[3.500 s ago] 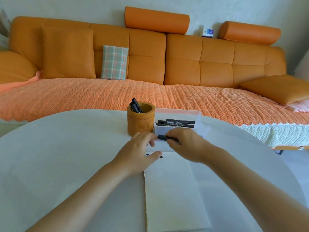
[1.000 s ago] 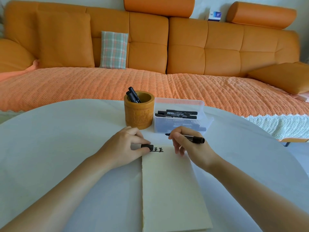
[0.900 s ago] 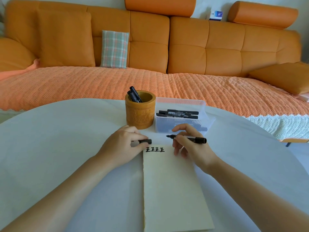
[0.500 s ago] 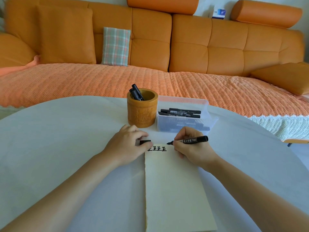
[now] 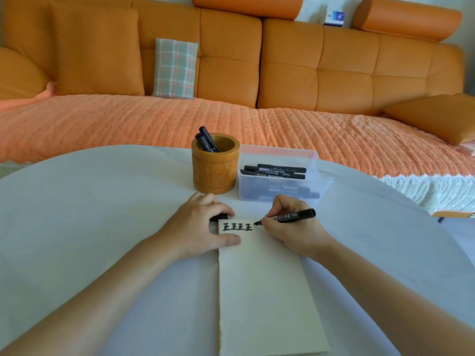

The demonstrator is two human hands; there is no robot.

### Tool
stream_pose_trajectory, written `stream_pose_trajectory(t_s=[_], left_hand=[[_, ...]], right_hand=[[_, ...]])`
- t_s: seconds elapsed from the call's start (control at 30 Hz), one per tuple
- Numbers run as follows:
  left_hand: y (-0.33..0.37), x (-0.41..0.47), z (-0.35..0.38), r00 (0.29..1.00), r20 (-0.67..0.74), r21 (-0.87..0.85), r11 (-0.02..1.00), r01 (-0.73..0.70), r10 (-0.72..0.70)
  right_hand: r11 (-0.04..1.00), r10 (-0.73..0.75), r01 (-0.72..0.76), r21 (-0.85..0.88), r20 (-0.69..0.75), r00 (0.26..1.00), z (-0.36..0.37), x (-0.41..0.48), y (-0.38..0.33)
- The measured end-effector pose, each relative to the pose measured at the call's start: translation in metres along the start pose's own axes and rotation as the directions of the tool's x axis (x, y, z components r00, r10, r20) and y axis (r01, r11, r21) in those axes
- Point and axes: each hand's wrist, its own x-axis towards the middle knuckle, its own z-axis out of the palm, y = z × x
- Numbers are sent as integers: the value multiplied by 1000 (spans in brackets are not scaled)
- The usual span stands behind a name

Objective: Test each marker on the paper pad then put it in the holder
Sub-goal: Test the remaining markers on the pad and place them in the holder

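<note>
Marker [image 5: 288,217]: uncapped, pinched in your right hand [image 5: 290,232], tip at the paper pad [image 5: 262,291] just right of four inked marks [image 5: 237,227]; long axis left-right, tail pointing right. Cap [image 5: 218,217]: gripped in your left hand [image 5: 198,227], thumb pressing the pad. Holder [image 5: 215,170]: on the desk [image 5: 102,201], beyond both hands, up-left of the tip, nearer your left

Head-worn view, facing forward and down

White round table [image 5: 90,214] with paper pad [image 5: 262,291], wooden holder [image 5: 215,176], clear marker box [image 5: 277,151].
</note>
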Motion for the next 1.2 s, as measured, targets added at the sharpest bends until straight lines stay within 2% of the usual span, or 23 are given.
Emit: stream_pose_trajectory(t_s=[0.6,0.87,1.2], left_hand=[[0,1,-1,999,31,12,999,42,-43],[-1,2,0,998,33,8,999,46,-46],[0,1,0,998,42,9,999,50,-50]], right_hand=[[996,-54,51,-79,-29,998,1,0,4],[994,-85,88,-60,57,995,-2,-1,4],[994,-77,78,-74,10,997,0,1,7]])
